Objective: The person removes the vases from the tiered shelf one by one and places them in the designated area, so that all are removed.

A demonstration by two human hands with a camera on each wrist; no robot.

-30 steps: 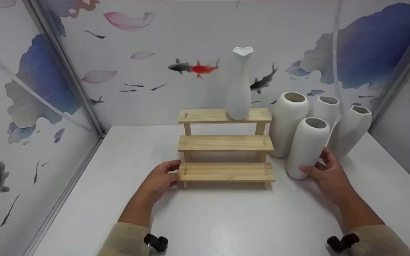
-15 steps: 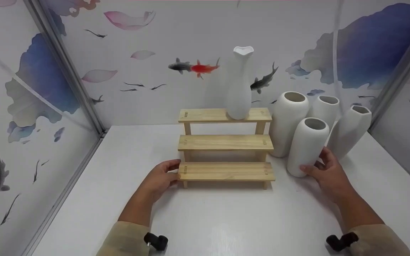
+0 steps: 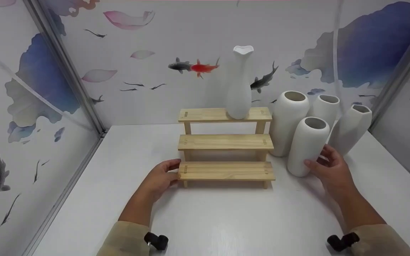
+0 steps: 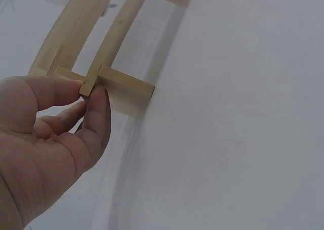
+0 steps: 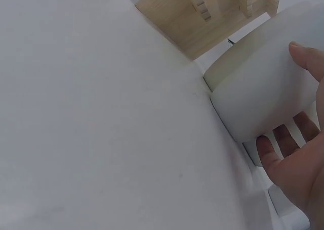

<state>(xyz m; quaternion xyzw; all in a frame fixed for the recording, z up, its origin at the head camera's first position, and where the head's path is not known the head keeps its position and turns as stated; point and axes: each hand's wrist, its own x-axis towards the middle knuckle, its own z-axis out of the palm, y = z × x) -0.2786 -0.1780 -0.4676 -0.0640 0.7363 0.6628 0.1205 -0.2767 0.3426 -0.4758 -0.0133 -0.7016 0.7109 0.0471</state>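
My left hand [image 3: 160, 179] pinches the left end of the lowest board of a three-tier wooden stand [image 3: 226, 171]; in the left wrist view, thumb and fingers [image 4: 96, 119] lie on both sides of the board. At right, my right hand [image 3: 333, 174] holds a white vase [image 3: 306, 149] low on its body, the thumb on its front and the other fingers at its right side, partly hidden. That vase [image 5: 263, 83] stands upright on the table. A slender white vase [image 3: 239, 92] with a wavy mouth stands on the top tier.
Behind the held vase stand a taller round vase [image 3: 288, 124], a vase with a curved mouth [image 3: 327, 110] and a leaning-looking angular vase [image 3: 351, 129]. The white table [image 3: 226, 220] meets printed walls [image 3: 137, 99] at the back and sides.
My right hand has shifted slightly to the right and up along the vase, which stays nearly in place. The left hand and the stand have not visibly moved.
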